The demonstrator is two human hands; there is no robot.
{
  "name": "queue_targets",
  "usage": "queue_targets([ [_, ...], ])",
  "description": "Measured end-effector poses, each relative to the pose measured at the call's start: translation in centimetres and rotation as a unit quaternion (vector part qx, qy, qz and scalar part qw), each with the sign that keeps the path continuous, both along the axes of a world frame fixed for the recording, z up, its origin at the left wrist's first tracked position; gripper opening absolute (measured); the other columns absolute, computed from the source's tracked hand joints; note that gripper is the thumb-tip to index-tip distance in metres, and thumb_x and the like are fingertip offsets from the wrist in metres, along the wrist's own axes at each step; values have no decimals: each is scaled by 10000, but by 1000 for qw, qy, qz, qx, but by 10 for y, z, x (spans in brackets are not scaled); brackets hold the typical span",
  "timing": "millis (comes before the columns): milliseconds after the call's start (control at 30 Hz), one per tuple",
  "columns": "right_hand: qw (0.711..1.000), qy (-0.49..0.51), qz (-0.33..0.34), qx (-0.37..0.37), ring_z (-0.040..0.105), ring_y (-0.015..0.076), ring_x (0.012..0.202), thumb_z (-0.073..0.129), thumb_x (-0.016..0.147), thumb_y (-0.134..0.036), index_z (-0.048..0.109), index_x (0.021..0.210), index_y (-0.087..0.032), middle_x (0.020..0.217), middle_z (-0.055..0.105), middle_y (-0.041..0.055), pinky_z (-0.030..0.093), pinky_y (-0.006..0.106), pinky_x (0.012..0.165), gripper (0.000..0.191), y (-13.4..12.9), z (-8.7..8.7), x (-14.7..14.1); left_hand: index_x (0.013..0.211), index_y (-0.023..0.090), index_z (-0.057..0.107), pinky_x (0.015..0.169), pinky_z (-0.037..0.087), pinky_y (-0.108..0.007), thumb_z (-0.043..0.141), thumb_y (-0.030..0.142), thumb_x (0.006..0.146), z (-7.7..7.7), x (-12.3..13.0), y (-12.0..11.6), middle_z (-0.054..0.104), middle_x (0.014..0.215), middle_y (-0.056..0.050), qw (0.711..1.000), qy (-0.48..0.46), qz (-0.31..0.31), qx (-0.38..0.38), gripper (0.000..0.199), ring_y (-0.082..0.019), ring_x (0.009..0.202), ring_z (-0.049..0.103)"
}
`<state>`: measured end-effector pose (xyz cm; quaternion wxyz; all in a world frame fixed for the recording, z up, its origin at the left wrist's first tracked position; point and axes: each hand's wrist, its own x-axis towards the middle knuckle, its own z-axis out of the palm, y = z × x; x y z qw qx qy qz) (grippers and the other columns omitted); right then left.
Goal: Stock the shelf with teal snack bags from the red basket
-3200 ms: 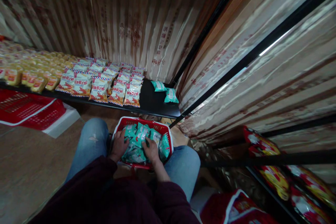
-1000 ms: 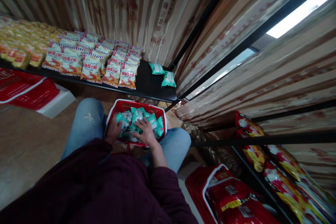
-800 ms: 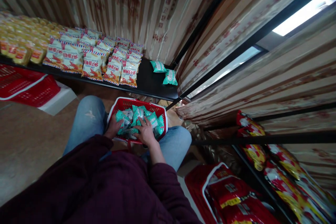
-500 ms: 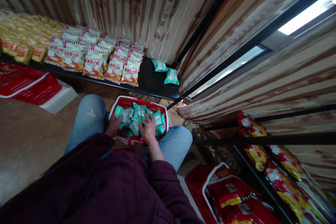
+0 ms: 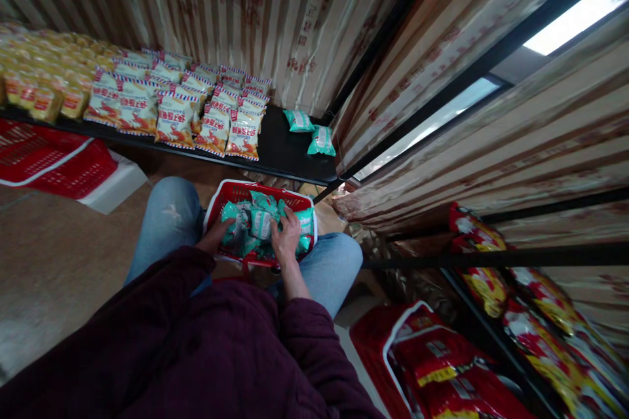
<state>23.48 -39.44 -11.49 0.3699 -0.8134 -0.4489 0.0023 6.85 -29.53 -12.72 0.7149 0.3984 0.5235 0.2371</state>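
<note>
A red basket (image 5: 255, 262) with a white rim sits between my knees, holding several teal packets (image 5: 263, 223). At its left end, my left hand (image 5: 214, 236) reaches over the rim, its fingertips against a packet; whether it grips anything is unclear. My right hand (image 5: 287, 234) lies over the packets in the right half, fingers apart, touching them from above. Two more teal packets (image 5: 322, 140) lie at the right end of the black shelf (image 5: 278, 154).
White-and-orange snack bags (image 5: 175, 119) and yellow packs (image 5: 46, 101) stand along the shelf. Below it at left is another red basket (image 5: 54, 160). At lower right, a red basket (image 5: 366, 347) holds red bags. Red-and-yellow bags (image 5: 531, 334) fill the right rack.
My right hand has shifted slightly right over the packets, and several teal packets in the basket have changed position. The left hand has moved only a little.
</note>
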Motion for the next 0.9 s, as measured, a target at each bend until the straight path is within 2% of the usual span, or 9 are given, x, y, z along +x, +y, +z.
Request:
queue_targets([
  [133,999,-20,20,-39,448,280,1212,556,822,-309,688,906,-160,1232,591,138,335,464,1022,215,0,-1,-3,857,146,607,502,509,-314,621,445,672,1,-1,1,638,629,-39,995,-32,-28,-89,352,-189,551,626],
  [233,999,-27,16,-35,458,281,1202,559,823,-312,686,921,-151,1231,592,138,341,462,1019,227,0,-1,-3,860,142,611,512,515,-304,618,436,671,5,0,3,643,625,-41,991,-61,-22,-115,350,-191,573,635],
  [400,999,-30,-28,18,450,261,1212,528,839,-320,673,925,-160,1238,583,131,339,458,1023,233,1,1,0,904,136,614,531,517,-301,617,406,679,18,4,7,656,635,-42,989,-94,-3,-113,352,-194,585,641],
  [533,999,-25,-30,34,462,254,1203,522,840,-305,664,936,-149,1226,586,146,351,451,1018,232,1,1,0,943,124,601,546,521,-298,610,346,697,30,10,14,655,643,-34,990,-102,0,-94,331,-166,540,622],
  [667,998,-9,-26,64,510,246,1149,519,838,-300,661,917,-151,1190,605,142,399,441,988,220,1,2,-1,993,122,593,594,532,-303,657,322,657,41,14,24,665,699,-34,993,-105,-4,-61,396,-164,592,637],
  [733,998,10,-1,62,549,241,1091,533,830,-301,667,903,-148,1138,631,146,430,422,963,216,0,2,-5,1009,131,597,585,524,-295,694,338,615,44,12,30,667,708,-27,995,-96,-3,-38,455,-165,597,633],
  [833,994,41,98,15,583,233,1041,562,814,-291,678,928,-146,1066,664,141,456,383,942,218,-3,-1,-18,1016,153,607,562,496,-267,749,349,540,47,3,37,665,702,1,998,-67,10,1,535,-151,575,609],
  [900,987,51,152,-19,571,234,1082,574,801,-273,660,1022,-157,1105,654,131,456,378,950,264,-3,-3,-28,1007,157,618,574,480,-259,771,351,499,47,-4,37,665,703,14,999,-41,17,29,564,-147,583,599],
])
